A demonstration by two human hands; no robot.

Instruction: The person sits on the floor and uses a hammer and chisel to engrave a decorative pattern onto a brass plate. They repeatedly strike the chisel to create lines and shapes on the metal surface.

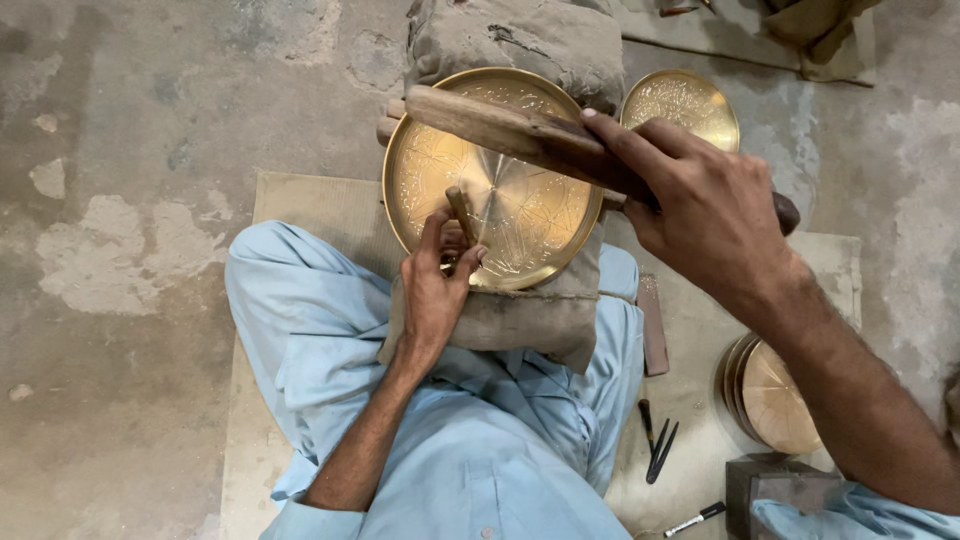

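While left hand (437, 285) pinches a chisel (461, 214) on the brass plate (530, 215), right hand (705, 205) grips a mallet (520, 135)

- I see soft, even daylight over the scene, neither dim nor harsh; where it comes from I cannot tell.
- The large round engraved brass plate (495, 180) throws a warm sheen, brightest near its centre, without blown-out glare.
- Shadows are faint and diffuse on the grey stained concrete floor (120, 200).
- My right hand (710, 210), closest to the lens, looks slightly soft.
- The edges bend outward a little, wide-angle style.
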